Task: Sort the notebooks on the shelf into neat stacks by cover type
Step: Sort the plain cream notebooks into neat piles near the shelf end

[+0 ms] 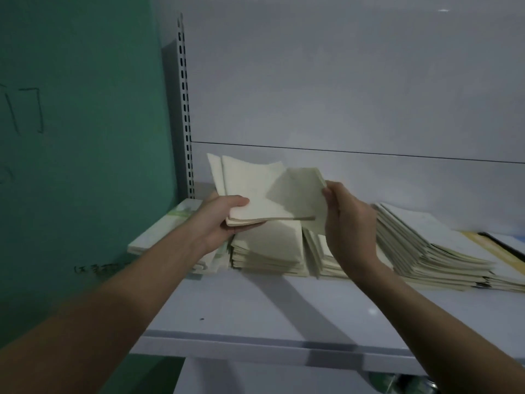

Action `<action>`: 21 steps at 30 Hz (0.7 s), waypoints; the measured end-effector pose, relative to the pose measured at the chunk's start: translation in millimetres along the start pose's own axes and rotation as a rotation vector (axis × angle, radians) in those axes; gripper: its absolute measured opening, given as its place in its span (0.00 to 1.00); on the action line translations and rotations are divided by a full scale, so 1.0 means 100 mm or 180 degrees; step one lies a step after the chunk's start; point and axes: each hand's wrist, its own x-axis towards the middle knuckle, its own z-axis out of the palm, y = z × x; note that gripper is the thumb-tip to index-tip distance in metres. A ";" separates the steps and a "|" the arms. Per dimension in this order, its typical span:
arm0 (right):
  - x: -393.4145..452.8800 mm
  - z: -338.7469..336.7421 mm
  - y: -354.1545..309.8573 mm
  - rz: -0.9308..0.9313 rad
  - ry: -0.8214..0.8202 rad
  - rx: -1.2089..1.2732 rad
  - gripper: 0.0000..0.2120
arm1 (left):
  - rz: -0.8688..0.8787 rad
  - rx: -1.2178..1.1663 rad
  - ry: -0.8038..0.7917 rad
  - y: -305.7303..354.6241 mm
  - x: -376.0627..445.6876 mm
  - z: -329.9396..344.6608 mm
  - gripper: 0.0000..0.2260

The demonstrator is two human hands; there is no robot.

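My left hand (pixel 223 216) grips a few thin cream-covered notebooks (pixel 250 186) by their near left corner, lifted above the shelf. My right hand (pixel 345 223) pinches the right edge of another cream notebook (pixel 298 194) that stands tilted beside them. Below the hands a squared stack of cream notebooks (pixel 267 251) rests on the white shelf (pixel 255 308). A second pile (pixel 321 257) leans just right of it, partly hidden by my right wrist. Farther right a long slanted stack (pixel 431 251) has slumped sideways.
A pale green-patterned stack (pixel 159 234) lies at the shelf's left end beside the slotted upright (pixel 186 109) and a green wall (pixel 85 137). Yellow and dark-edged covers (pixel 494 243) show at the far right. The shelf's front edge (pixel 255 344) runs across below my forearms.
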 end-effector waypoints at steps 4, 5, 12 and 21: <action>-0.09 -0.08 0.10 -0.0738 -0.0023 -0.0353 0.13 | -0.0091 0.0169 -0.0068 -0.19 0.05 0.31 0.10; -0.14 -0.10 0.15 -0.1000 -0.0173 -0.0412 0.11 | -0.0114 0.0185 -0.0126 -0.23 0.07 0.37 0.11; -0.35 -0.23 0.53 -0.1190 -0.0995 -0.0338 0.12 | -0.0288 0.0243 -0.0322 -0.55 0.22 0.76 0.16; -0.01 -0.18 1.06 0.1797 -0.2473 -0.0221 0.23 | -0.0432 0.0127 0.0014 -1.09 0.64 1.10 0.32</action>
